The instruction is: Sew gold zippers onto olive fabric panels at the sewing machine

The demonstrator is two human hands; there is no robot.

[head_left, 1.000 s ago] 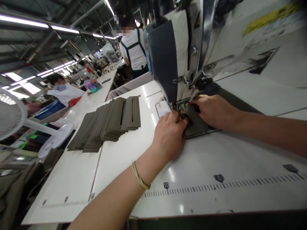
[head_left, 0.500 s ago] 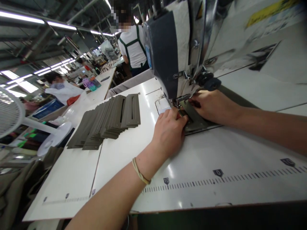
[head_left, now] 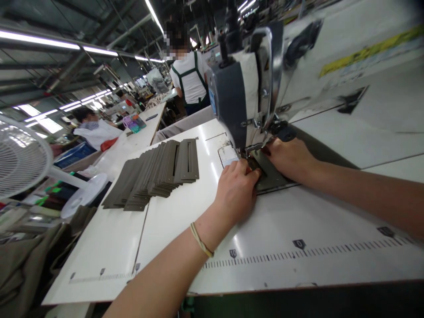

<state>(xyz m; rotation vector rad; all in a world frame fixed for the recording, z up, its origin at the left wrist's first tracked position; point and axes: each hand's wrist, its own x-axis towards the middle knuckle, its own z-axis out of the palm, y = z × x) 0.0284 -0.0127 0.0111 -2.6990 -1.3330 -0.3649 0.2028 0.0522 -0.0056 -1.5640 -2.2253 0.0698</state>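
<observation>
An olive-grey fabric piece (head_left: 273, 176) lies under the presser foot of a sewing machine (head_left: 228, 101). Close to the needle, my left hand (head_left: 236, 185) has its fingers bent and pressed together on the fabric's left edge. On the other side of the foot, my right hand (head_left: 291, 157) grips the same fabric with curled fingers; its fingertips are partly hidden behind the machine head. More olive-grey cloth stretches back behind the right wrist. To the left, a fanned stack of olive-grey pieces (head_left: 155, 172), the top one with a long slot, rests on the white table (head_left: 179, 229).
A white fan (head_left: 23, 154) stands at the left, above dark olive cloth (head_left: 36, 260) heaped beside the table. A ruler scale (head_left: 265, 257) runs along the front edge. Farther back, a person in a white shirt (head_left: 192, 79) faces away and another person sits by white cloth.
The camera view has shifted slightly, so the stack and table appear farther right and lower. Both hands stay at the needle; the fabric strip lifted between them now lies flatter.
</observation>
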